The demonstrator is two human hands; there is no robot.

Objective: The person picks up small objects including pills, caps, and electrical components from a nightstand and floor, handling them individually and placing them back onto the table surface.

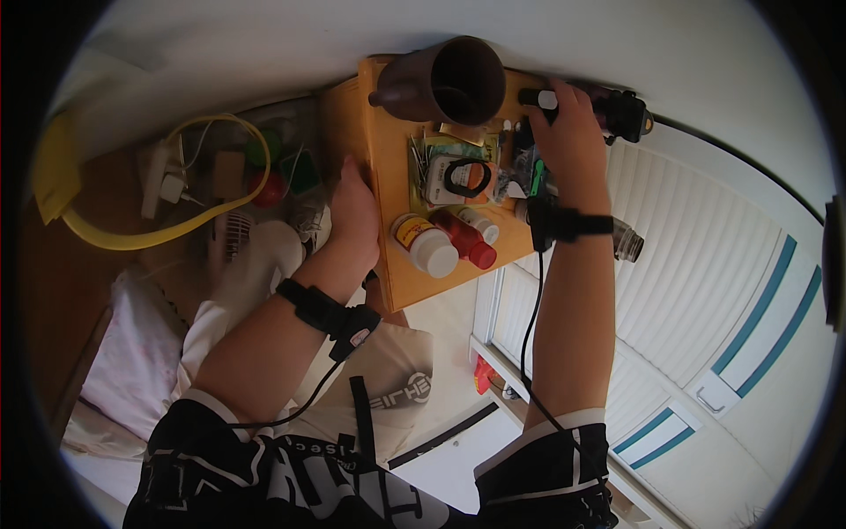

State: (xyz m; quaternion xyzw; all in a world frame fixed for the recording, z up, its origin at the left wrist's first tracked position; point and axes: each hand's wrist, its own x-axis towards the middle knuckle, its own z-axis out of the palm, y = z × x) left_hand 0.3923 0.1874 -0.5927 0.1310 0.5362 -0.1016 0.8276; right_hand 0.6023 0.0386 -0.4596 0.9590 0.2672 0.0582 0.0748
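My left hand [354, 212] rests against the left side of a small wooden cabinet [388, 264]. It is seen edge-on, with the extended part lying flat along the wood; some fingers are hidden. At the cabinet top's far right corner, my right hand [568, 123] closes round a small black-and-white object [539, 99], whose kind I cannot make out. A dark brown cup-shaped container [467, 81] stands left of that hand. Nearer me on the top are a black band [467, 177] on a pale case, a white-capped bottle [426, 247], a red bottle [465, 238] and a small white bottle [478, 225].
Against the wall behind my right hand is a black device [624, 116]. A clear bottle [627, 240] shows beyond my right wrist. On the left, a yellow strap [145, 240] loops over a cluttered lower surface with a red ball [267, 189]. White cabinet doors [705, 291] fill the right.
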